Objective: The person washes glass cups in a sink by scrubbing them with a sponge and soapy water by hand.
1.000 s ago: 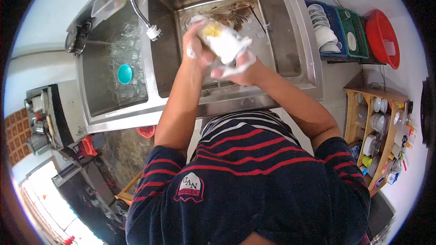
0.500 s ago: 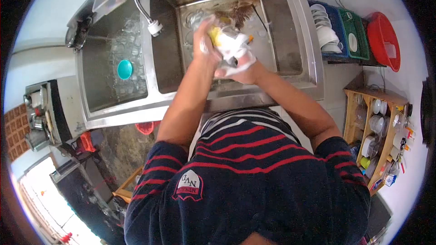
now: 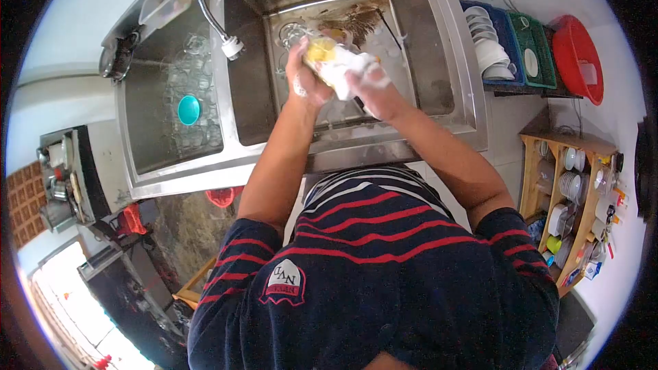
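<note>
Over the large sink basin (image 3: 250, 96), my left hand (image 3: 305, 75) is closed around a yellow sponge (image 3: 321, 49) thick with white suds. My right hand (image 3: 380, 94) presses against the foamy side of it from the right, its fingers curled and coated in lather. Foam hides whatever lies between the two hands. Behind my left hand, clear glasses (image 3: 293, 32) rest on the basin floor, partly covered by the fingers. Brown residue (image 3: 353, 19) and a thin dark stick (image 3: 391, 27) lie at the back of this basin.
In the left basin, many clear glasses (image 3: 195, 72) surround a turquoise bowl (image 3: 188, 109). A flexible faucet (image 3: 232, 46) hangs over the divider. To the right stand blue (image 3: 504, 38) and green (image 3: 538, 44) dish racks, a red basin (image 3: 576, 62) and a wooden shelf (image 3: 528, 171) of dishes.
My hands have shifted slightly, with the right hand turned and moved a little right along the suds. More of the yellow shows beside my left hand.
</note>
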Tool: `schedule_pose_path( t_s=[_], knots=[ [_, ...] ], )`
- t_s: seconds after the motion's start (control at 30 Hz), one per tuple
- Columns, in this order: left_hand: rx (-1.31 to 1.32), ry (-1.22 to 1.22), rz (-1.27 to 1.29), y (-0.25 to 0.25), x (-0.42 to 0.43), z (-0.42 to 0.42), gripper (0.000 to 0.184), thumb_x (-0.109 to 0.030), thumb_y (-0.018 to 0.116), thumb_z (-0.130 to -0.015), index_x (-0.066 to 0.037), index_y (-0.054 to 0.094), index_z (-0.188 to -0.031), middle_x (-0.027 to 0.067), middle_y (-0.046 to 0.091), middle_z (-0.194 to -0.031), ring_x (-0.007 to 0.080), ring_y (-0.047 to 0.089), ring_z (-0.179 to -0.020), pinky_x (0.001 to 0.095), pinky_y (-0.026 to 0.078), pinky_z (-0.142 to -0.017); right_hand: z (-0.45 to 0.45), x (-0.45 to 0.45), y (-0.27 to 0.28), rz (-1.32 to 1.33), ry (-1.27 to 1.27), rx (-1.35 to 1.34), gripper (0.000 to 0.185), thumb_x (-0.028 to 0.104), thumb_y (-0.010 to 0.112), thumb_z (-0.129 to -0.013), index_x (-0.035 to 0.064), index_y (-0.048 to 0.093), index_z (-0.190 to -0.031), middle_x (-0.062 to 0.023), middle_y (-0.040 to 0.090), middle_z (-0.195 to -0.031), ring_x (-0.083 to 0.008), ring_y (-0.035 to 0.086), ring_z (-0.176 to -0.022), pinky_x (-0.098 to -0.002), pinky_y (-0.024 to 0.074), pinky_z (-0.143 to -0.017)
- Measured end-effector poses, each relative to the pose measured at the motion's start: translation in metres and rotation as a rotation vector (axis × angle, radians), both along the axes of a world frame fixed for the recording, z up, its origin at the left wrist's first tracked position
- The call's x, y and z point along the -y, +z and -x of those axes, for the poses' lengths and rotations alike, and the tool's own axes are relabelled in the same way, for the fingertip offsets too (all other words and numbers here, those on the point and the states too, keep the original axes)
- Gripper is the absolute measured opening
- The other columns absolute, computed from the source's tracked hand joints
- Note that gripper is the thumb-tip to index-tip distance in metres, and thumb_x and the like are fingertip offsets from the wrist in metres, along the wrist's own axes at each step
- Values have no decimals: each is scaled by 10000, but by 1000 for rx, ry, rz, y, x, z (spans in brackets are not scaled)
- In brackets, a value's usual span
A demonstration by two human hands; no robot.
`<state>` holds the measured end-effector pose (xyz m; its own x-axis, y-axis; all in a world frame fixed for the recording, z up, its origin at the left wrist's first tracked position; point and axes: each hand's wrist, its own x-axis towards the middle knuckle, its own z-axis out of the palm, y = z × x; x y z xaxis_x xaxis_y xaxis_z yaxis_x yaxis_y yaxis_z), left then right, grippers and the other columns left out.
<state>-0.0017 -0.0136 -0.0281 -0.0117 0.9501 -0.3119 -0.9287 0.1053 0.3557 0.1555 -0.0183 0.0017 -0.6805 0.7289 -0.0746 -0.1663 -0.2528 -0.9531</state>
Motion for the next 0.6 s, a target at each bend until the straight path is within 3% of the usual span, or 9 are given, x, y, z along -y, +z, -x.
schedule_pose_path(
  t_s=[0.03, 0.13, 0.2, 0.27, 0.33, 0.43, 0.5, 0.53, 0.6],
  knots=[
    [-129, -8, 90, 12, 3, -2, 376, -352, 509, -853, -19, 571, -1015, 175, 616, -988, 343, 610, -868, 484, 497, -836, -7, 1, 16, -633, -5, 160, 524, 296, 683, -819, 22, 501, -1227, -149, 552, -1203, -288, 538, -1103, -369, 449, -901],
    [-252, 4, 239, 36, -2, -9, 403, -361, 511, -853, -5, 571, -1034, 173, 619, -1003, 335, 613, -877, 479, 495, -845, 1, -1, 12, -1177, -133, 303, 565, 336, 691, -812, 25, 496, -1241, -155, 579, -1181, -283, 556, -1097, -369, 415, -956],
    [-242, -22, 248, 23, -2, -6, 417, -359, 523, -844, 8, 559, -1039, 174, 628, -966, 325, 617, -885, 460, 502, -837, 15, -1, -3, -1082, -177, 283, 616, 458, 697, -766, 12, 546, -1163, -168, 579, -1180, -238, 571, -1076, -371, 454, -909],
    [-27, 8, -93, 12, 7, -5, 412, -350, 531, -833, 14, 544, -1026, 179, 628, -937, 325, 618, -888, 457, 501, -835, 24, 0, 4, 656, -176, -562, 542, 403, 665, -814, 7, 548, -1164, -150, 580, -1189, -248, 557, -1106, -373, 447, -931],
    [-45, 37, -58, 9, 8, -2, 399, -337, 526, -827, 13, 537, -1018, 189, 622, -930, 342, 615, -882, 457, 499, -837, 17, 4, -12, 704, -177, -632, 438, 336, 620, -862, 1, 566, -1138, -138, 609, -1136, -248, 597, -1038, -359, 483, -879],
    [-131, 157, -22, 13, 6, 13, 371, -324, 521, -828, -12, 516, -1029, 196, 604, -962, 365, 600, -903, 480, 488, -847, -10, 9, -46, 287, -154, -523, 338, 226, 636, -855, -33, 596, -1070, -144, 635, -1079, -257, 630, -983, -349, 524, -824],
    [-176, 199, 42, 16, 7, 33, 368, -338, 551, -831, -32, 509, -1032, 189, 595, -956, 358, 595, -898, 498, 487, -839, -24, 6, -34, -1045, -417, -195, 285, 120, 666, -818, -66, 609, -1026, -159, 648, -1032, -259, 644, -964, -339, 546, -787],
    [-168, 155, 33, 16, 9, 40, 374, -350, 559, -841, -35, 508, -1036, 185, 596, -950, 355, 596, -897, 500, 489, -835, -27, 10, -15, -1044, -411, -196, 285, 120, 666, -818, -66, 609, -1026, -159, 648, -1032, -259, 644, -964, -339, 546, -787],
    [-232, 165, 71, 21, 12, 36, 434, -429, 559, -843, -41, 516, -1034, 174, 594, -933, 333, 598, -870, 478, 500, -804, -34, 24, 23, -148, -561, -173, 263, 46, 679, -781, -51, 624, -1019, -175, 627, -1080, -268, 628, -1009, -364, 537, -825]
  ],
)
